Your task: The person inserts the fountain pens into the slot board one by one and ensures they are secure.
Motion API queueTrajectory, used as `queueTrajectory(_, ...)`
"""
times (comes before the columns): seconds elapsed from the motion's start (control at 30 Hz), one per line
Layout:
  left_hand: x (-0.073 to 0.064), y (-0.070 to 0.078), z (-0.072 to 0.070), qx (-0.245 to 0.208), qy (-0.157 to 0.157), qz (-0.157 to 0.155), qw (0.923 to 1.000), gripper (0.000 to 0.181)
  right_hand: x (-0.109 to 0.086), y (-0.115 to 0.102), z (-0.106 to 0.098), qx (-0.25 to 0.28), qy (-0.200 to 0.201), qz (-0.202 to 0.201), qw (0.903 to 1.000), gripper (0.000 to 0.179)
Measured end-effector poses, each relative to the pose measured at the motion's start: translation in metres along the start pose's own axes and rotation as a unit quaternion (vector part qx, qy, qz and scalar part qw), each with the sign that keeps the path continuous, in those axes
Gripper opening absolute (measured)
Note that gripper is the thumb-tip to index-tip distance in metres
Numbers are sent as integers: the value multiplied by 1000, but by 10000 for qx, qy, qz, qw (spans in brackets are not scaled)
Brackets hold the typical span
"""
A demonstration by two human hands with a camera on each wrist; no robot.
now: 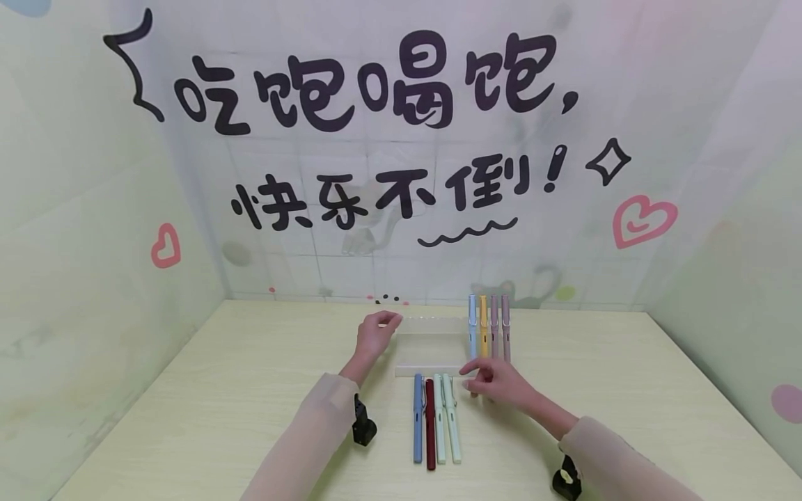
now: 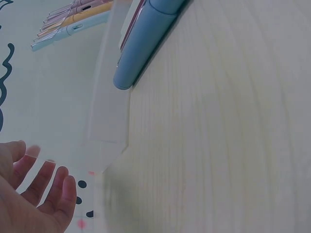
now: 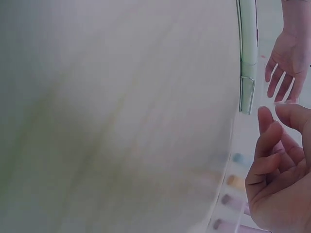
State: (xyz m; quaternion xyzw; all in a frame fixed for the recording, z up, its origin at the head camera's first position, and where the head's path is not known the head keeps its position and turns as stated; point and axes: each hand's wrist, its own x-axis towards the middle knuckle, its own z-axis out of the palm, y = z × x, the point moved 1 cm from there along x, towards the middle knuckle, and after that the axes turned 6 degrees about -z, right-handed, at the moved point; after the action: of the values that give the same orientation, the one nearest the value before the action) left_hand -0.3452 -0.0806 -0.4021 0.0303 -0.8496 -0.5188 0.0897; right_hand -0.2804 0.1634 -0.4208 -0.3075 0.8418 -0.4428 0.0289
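Observation:
A clear plastic pen stand [image 1: 432, 370] lies across the middle of the table. Thumb and index finger of my left hand [image 1: 376, 334] pinch its far left corner; the other fingers spread loosely in the left wrist view. At the stand's right end rest a light blue pen [image 1: 473, 327], a yellow pen [image 1: 484, 323] and two purple pens [image 1: 505, 323]. By the stand's front right edge hovers my right hand [image 1: 498, 383], fingers loosely bent, holding nothing. Before the stand lie a blue pen [image 1: 418, 417], a dark red pen [image 1: 430, 424] and two mint green pens [image 1: 441, 417], side by side.
Behind the pale wooden table [image 1: 250, 403] stands a printed backdrop [image 1: 388, 153] with dark lettering, and further panels close in both sides. Small black cameras [image 1: 363, 423] are strapped at both wrists.

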Motion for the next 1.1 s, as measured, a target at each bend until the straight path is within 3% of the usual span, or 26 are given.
queueTrajectory(0.27, -1, 0, -1, -5, -7, 14, 10000, 24, 3, 0, 8, -152, -183, -9, 9997, 25)
queueTrajectory(0.5, 0, 0, 0, -1, -7, 11, 10000, 25, 8, -6, 15, -463, -73, -121, 9988, 24)
queueTrajectory(1.1, 0, -1, 0, 10, 14, 43, 10000, 25, 13, -11, 29, -980, -112, 245, 9948, 35)
